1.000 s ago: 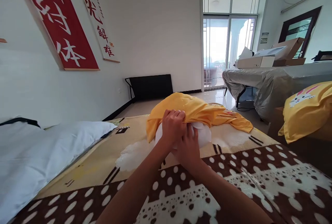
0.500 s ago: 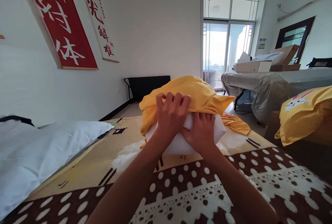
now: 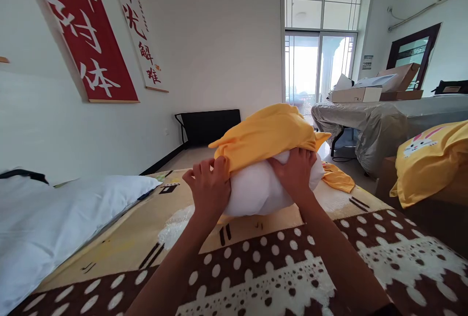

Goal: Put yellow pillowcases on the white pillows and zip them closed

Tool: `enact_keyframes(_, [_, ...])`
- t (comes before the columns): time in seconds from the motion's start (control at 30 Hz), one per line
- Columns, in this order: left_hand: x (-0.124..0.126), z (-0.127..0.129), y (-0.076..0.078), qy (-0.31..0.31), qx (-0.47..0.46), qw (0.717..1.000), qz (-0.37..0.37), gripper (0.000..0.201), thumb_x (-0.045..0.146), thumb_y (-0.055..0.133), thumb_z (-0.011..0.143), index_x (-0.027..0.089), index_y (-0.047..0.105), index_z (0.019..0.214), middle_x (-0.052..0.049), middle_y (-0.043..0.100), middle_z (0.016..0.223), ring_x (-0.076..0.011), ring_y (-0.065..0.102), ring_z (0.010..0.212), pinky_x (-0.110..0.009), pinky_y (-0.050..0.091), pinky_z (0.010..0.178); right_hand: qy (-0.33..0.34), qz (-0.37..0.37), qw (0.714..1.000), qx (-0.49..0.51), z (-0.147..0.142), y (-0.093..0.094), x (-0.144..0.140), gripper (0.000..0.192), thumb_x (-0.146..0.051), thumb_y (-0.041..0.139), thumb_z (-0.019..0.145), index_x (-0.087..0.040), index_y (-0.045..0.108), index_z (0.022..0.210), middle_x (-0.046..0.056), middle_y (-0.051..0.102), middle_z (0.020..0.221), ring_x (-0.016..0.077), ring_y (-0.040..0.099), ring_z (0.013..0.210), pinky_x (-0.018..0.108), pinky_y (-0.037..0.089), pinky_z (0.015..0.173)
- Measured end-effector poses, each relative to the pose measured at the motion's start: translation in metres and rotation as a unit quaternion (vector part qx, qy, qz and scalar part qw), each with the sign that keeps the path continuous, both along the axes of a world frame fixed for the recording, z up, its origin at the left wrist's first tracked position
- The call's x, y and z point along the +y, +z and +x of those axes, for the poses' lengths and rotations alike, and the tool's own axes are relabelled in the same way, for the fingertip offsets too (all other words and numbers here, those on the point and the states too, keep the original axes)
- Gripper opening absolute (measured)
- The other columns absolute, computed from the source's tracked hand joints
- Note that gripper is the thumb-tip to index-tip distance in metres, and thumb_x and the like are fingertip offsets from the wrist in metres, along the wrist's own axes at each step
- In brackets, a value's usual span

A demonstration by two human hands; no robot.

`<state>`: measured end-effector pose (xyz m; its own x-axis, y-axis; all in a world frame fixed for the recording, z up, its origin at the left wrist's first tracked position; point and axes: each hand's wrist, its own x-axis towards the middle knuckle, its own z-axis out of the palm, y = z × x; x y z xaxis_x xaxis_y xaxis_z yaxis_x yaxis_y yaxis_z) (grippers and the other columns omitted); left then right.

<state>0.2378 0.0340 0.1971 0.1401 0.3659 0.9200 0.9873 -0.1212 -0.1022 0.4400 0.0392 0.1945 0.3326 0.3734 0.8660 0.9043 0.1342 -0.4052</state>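
From the head view, two bare hands hold a soft white pillow [image 3: 261,191] up over the far middle of the bed blanket [image 3: 292,277] — brown with white dots near the person, yellow farther off. The left hand [image 3: 209,190] has its fingers curled shut on the edge of a yellow pillowcase [image 3: 268,133] at the pillow's left side. The right hand [image 3: 295,173] presses on the pillow's right side, fingers bent and gripping the cloth edge there. The pillowcase covers the top and back of the pillow, and one end trails down onto the blanket's far right part. A big white pillow [image 3: 54,218] lies at the bed's left edge. Another yellow pillow with a bunny [image 3: 431,160] sits off to the right, well apart.
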Motion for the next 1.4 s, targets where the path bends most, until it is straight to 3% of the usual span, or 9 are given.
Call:
enact_keyframes(0.2, [-0.049, 0.028, 0.054, -0.017, 0.058, 0.994, 0.095, 0.034, 0.005, 0.046, 0.073, 0.019, 0.056, 0.102, -0.012, 0.058, 0.101, -0.0278, 0.052, 0.088, -0.041, 0.029, 0.075, -0.062, 0.109, 0.983, 0.131, 0.024, 0.035, 0.009, 0.04, -0.041, 0.05, 0.072, -0.013, 0.056, 0.101, 0.019, 0.057, 0.105, 0.0364, 0.045, 0.107, 0.054, 0.026, 0.092])
enact_keyframes(0.4, [-0.066, 0.039, 0.026, -0.077, 0.122, 0.988, 0.057, 0.03, 0.003, 0.038, 0.082, 0.018, 0.059, 0.098, -0.005, 0.068, 0.089, -0.0192, 0.057, 0.07, -0.035, 0.035, 0.077, -0.036, 0.109, 0.979, 0.166, 0.025, 0.022, 0.018, 0.034, -0.035, 0.046, 0.073, -0.014, 0.059, 0.096, 0.018, 0.059, 0.103, 0.0344, 0.045, 0.108, 0.052, 0.027, 0.094])
enact_keyframes(0.53, [-0.02, 0.019, 0.025, -0.073, 0.035, 0.995, -0.06, 0.035, 0.006, 0.037, 0.083, 0.015, 0.062, 0.105, -0.009, 0.07, 0.1, -0.0227, 0.062, 0.077, -0.034, 0.04, 0.077, 0.015, 0.017, 0.999, 0.046, -0.004, 0.003, -0.004, 0.036, -0.037, 0.042, 0.083, -0.011, 0.059, 0.101, 0.018, 0.062, 0.102, 0.0328, 0.047, 0.108, 0.054, 0.024, 0.099])
enact_keyframes(0.63, [0.009, 0.006, 0.036, -0.102, -0.03, 0.985, -0.137, 0.04, 0.01, 0.038, 0.082, 0.015, 0.06, 0.115, -0.008, 0.065, 0.118, -0.0244, 0.063, 0.091, -0.033, 0.043, 0.077, 0.076, 0.004, 0.991, -0.108, -0.031, -0.02, -0.027, 0.05, -0.046, 0.039, 0.089, -0.01, 0.051, 0.122, 0.02, 0.053, 0.123, 0.0318, 0.041, 0.12, 0.053, 0.02, 0.103])
enact_keyframes(0.8, [0.012, 0.008, 0.049, -0.134, -0.015, 0.987, -0.092, 0.049, 0.009, 0.035, 0.081, 0.02, 0.058, 0.123, -0.006, 0.065, 0.119, -0.0211, 0.064, 0.09, -0.032, 0.043, 0.078, 0.111, -0.015, 0.948, -0.297, -0.056, -0.042, -0.029, 0.054, -0.037, 0.044, 0.09, -0.02, 0.034, 0.141, 0.016, 0.036, 0.144, 0.0317, 0.028, 0.132, 0.051, 0.019, 0.104])
enact_keyframes(1.0, [-0.022, 0.048, 0.087, -0.196, 0.001, 0.98, 0.03, 0.051, 0.006, 0.037, 0.079, 0.023, 0.056, 0.123, -0.003, 0.069, 0.112, -0.0164, 0.065, 0.08, -0.028, 0.043, 0.073, 0.06, -0.044, 0.968, -0.238, -0.058, 0.016, 0.006, 0.044, -0.02, 0.034, 0.094, -0.022, 0.038, 0.138, 0.014, 0.054, 0.124, 0.0305, 0.046, 0.113, 0.047, 0.036, 0.09])
enact_keyframes(1.13, [-0.023, 0.066, 0.108, -0.234, -0.027, 0.972, 0.008, 0.053, 0.007, 0.038, 0.079, 0.024, 0.053, 0.126, -0.001, 0.068, 0.113, -0.0162, 0.064, 0.089, -0.026, 0.044, 0.077, 0.071, -0.039, 0.973, -0.214, -0.052, 0.054, 0.013, 0.037, -0.022, 0.036, 0.093, -0.018, 0.046, 0.129, 0.013, 0.057, 0.118, 0.03, 0.048, 0.112, 0.046, 0.037, 0.091])
enact_keyframes(1.27, [0.0, 0.05, 0.073, -0.203, -0.032, 0.978, -0.046, 0.049, 0.01, 0.039, 0.079, 0.022, 0.055, 0.124, -0.004, 0.067, 0.115, -0.0204, 0.064, 0.096, -0.029, 0.044, 0.08, 0.184, -0.136, 0.926, -0.3, -0.008, 0.054, 0.006, 0.045, -0.046, 0.038, 0.093, -0.019, 0.052, 0.126, 0.01, 0.057, 0.126, 0.0288, 0.047, 0.119, 0.043, 0.034, 0.101])
enact_keyframes(1.4, [0.023, 0.026, -0.006, -0.166, -0.026, 0.985, -0.034, 0.048, 0.007, 0.036, 0.081, 0.019, 0.055, 0.122, -0.01, 0.057, 0.13, -0.0223, 0.048, 0.124, -0.037, 0.032, 0.101, 0.197, -0.238, 0.906, -0.291, 0.054, 0.042, 0.002, 0.057, -0.056, 0.03, 0.092, -0.02, 0.049, 0.132, 0.01, 0.056, 0.13, 0.0286, 0.047, 0.122, 0.043, 0.034, 0.103])
